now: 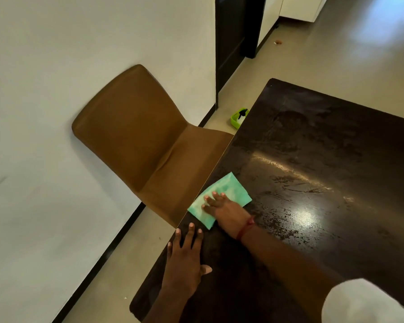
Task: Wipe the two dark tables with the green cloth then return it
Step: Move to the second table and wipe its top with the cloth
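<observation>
A dark table with a glossy, streaked top fills the right half of the view. A folded green cloth lies flat near its left edge. My right hand presses down on the cloth with the fingers spread over it; a red band circles the wrist. My left hand rests palm-down on the tabletop just beside the edge, fingers apart, holding nothing. Only one dark table is in view.
A brown chair stands tucked against the table's left edge, its back to the white wall. A small green container sits on the floor beyond the table. A dark doorway lies further back.
</observation>
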Demonstrator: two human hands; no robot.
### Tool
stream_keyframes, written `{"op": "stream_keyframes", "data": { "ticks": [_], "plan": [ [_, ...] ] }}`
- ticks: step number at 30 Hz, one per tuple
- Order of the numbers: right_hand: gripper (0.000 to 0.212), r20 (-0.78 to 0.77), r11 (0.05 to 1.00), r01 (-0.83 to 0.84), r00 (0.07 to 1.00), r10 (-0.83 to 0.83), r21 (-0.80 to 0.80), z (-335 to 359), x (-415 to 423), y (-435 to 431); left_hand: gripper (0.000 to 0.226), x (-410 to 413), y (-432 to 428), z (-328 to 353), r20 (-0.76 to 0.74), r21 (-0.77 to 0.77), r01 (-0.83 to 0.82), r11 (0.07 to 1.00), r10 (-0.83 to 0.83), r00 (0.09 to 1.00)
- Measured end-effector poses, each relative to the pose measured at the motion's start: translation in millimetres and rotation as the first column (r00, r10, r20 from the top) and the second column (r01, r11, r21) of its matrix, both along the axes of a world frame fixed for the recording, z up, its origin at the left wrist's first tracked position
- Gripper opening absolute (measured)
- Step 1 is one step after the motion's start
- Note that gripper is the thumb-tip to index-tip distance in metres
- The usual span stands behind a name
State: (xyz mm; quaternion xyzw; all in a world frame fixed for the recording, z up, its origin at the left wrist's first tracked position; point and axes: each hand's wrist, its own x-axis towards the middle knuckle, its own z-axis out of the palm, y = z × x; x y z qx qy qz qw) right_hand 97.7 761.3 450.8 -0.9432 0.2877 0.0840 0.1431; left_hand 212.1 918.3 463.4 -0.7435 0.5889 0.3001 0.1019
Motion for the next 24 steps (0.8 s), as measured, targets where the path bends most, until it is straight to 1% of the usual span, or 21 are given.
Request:
{"op": "stream_keyframes", "data": {
  "ticks": [1,2,3,4,5,6,7,8,10,11,12,13,14,15,16,18,20,21,22,23,24],
  "plan": [
    [0.048,0.011,0.999,0.040,0.999,-0.040,0.015,2,-9,-13,0.097,0,0,0,0.003,-0.002,0.001,1.000,-0.001,1.000],
    [0.046,0.007,0.990,0.139,0.990,-0.139,0.028,5,-17,-27,0.098,0,1,0,0.003,0.000,0.002,1.000,-0.002,1.000],
    [0.045,0.012,0.957,0.289,0.957,-0.290,0.029,6,-21,-43,0.098,0,1,-1,0.002,0.006,0.002,1.000,-0.002,1.000],
    [0.044,0.009,0.893,0.450,0.893,-0.450,0.020,8,-21,-54,0.098,0,1,-2,0.003,0.012,0.000,1.000,0.000,1.000],
    [0.044,0.008,0.822,0.570,0.822,-0.570,0.002,9,-13,-59,0.099,-1,1,-2,0.004,0.019,0.000,1.000,0.000,1.000],
    [0.043,-0.003,0.782,0.623,0.782,-0.623,-0.024,13,1,-57,0.099,-1,0,-2,0.002,0.027,0.000,1.000,0.000,1.000],
    [0.042,-0.014,0.787,0.616,0.787,-0.616,-0.041,11,17,-50,0.099,-1,0,-1,-0.005,0.032,-0.001,0.999,0.002,1.000],
    [0.042,-0.020,0.827,0.560,0.827,-0.561,-0.045,9,33,-39,0.099,-1,0,-1,-0.011,0.033,-0.006,0.999,0.006,1.000],
    [0.045,0.000,0.944,0.327,0.945,-0.327,-0.041,2,56,-12,0.098,1,0,0,-0.012,0.029,-0.006,1.000,0.006,1.000],
    [0.045,0.006,0.980,0.198,0.980,-0.198,-0.031,-1,60,-3,0.098,1,1,-1,-0.016,0.030,-0.004,1.000,0.005,1.000],
    [0.046,0.013,0.994,0.112,0.994,-0.111,-0.017,0,58,-1,0.098,2,1,-1,-0.019,0.026,-0.004,1.000,0.004,1.000],
    [0.046,0.036,0.997,0.077,0.996,-0.077,-0.009,-1,52,-6,0.098,2,1,-2,-0.019,0.023,-0.003,1.000,0.003,1.000],
    [0.046,0.059,0.995,0.096,0.994,-0.095,-0.011,-2,44,-12,0.098,3,2,-3,-0.018,0.020,-0.001,1.000,0.002,1.000],
    [0.046,0.086,0.987,0.162,0.983,-0.160,-0.009,-3,33,-20,0.098,3,2,-3,-0.017,0.018,0.000,1.000,0.000,1.000],
    [0.046,0.105,0.962,0.272,0.957,-0.270,-0.006,-3,21,-30,0.098,3,2,-3,-0.015,0.017,0.003,1.000,-0.002,1.000],
    [0.047,0.096,0.856,0.516,0.853,-0.513,-0.014,-4,-5,-51,0.098,3,2,-5,-0.006,0.009,0.005,1.000,-0.005,1.000],
    [0.048,0.057,0.771,0.636,0.771,-0.634,-0.031,-2,-15,-59,0.098,1,1,-6,0.004,0.004,0.011,1.000,-0.011,1.000],
    [0.047,0.044,0.756,0.653,0.757,-0.652,-0.048,-2,-11,-56,0.099,0,1,-7,0.009,0.004,0.016,1.000,-0.016,1.000],
    [0.047,0.040,0.766,0.640,0.768,-0.639,-0.063,-2,-4,-46,0.099,0,1,-7,0.013,0.005,0.017,1.000,-0.017,1.000],
    [0.048,0.033,0.808,0.586,0.811,-0.585,-0.071,-4,6,-33,0.099,1,1,-7,0.014,0.007,0.015,1.000,-0.015,1.000],
    [0.049,0.030,0.869,0.490,0.872,-0.489,-0.066,-6,13,-15,0.099,0,0,-7,0.013,0.008,0.017,1.000,-0.017,1.000]
  ]
}}
